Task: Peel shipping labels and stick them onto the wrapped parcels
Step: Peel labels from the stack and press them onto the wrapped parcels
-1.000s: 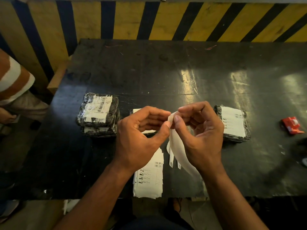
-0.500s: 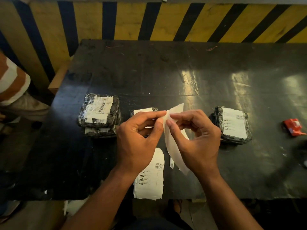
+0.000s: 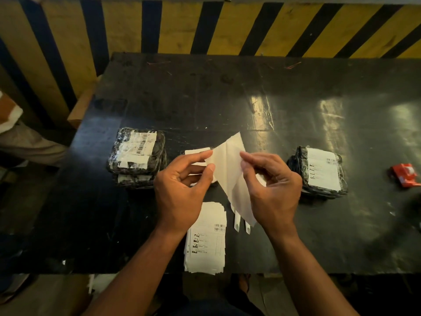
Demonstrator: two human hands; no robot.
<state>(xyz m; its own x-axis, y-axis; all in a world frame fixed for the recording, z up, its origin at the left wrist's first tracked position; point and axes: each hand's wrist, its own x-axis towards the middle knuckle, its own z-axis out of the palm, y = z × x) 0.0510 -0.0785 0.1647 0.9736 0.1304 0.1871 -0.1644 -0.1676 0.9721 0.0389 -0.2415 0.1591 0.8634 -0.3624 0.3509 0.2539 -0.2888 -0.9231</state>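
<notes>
Thin white paper, the label (image 3: 230, 165) held above the table (image 3: 296, 83) between the parcels (image 3: 136, 153) looks light, limp and tear-prone; left hand (image 3: 180, 190) and right hand (image 3: 273, 190) each pinch an upper edge, the best hold for peeling.

Label stack (image 3: 206, 240) between parcels (image 3: 136, 153)
</notes>
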